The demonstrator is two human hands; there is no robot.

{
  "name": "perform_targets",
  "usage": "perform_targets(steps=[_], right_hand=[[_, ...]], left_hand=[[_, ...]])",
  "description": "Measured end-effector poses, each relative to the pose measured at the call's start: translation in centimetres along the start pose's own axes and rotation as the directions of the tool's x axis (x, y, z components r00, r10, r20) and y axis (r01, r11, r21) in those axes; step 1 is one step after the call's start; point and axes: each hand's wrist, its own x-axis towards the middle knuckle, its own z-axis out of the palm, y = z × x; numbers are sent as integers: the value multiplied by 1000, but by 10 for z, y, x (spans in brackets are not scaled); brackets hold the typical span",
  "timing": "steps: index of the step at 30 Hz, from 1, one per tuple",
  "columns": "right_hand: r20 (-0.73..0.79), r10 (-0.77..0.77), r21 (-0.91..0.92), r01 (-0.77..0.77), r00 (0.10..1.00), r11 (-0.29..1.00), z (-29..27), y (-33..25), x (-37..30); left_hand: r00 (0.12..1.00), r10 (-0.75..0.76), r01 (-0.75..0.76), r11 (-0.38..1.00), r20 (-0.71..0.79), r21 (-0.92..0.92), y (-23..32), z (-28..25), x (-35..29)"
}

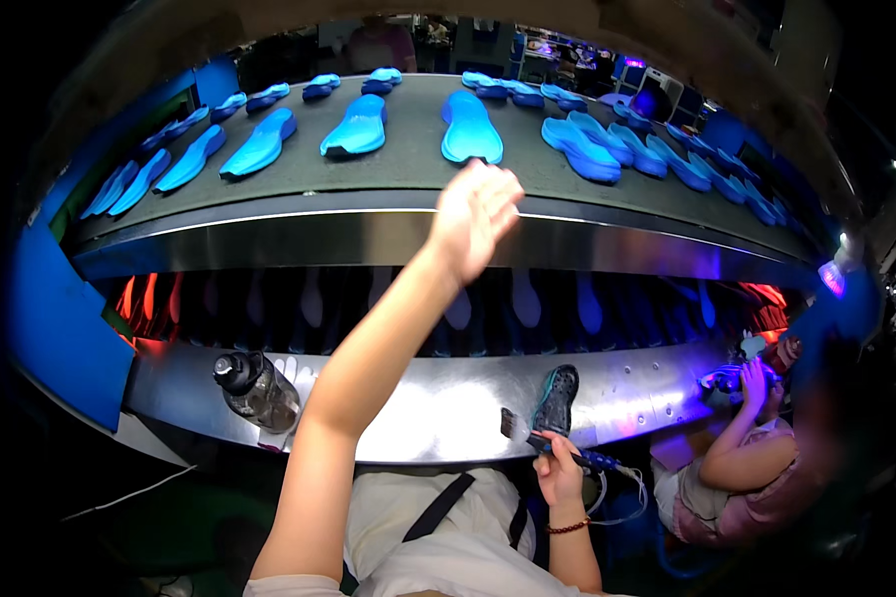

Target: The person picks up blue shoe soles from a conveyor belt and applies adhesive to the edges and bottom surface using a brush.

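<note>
My left hand (476,217) reaches up over the metal front edge of the upper belt, its fingers loosely spread at the near end of a bright blue shoe sole (470,129). Whether the fingertips touch that sole is hard to tell. Low in front of my lap, my right hand (560,472) grips a brush (543,444) with a dark handle, a thin clear tube trailing from its back end. The bristles point left, over the front edge of the metal shelf. Just beyond the brush lies a dark shoe sole (557,396) on the shelf.
Blue soles in pairs line the dark upper belt (299,189). More soles stand in the dim gap beneath, with red glow at both ends. A dark bottle (257,391) stands on the metal shelf (418,398) at left. Another person (747,458) works at the right under violet light.
</note>
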Motion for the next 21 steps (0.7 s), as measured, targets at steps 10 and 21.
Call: perform_targets(steps=[10,21], right_hand=[[-62,44,-60,-47,997,997,12,20,-4],[-33,90,-48,-91,995,995,26,25,-1]], left_hand=[[320,-84,-350,915,944,200,-83,81,-238],[376,-2,-523,825,927,214,-71,89,-245]])
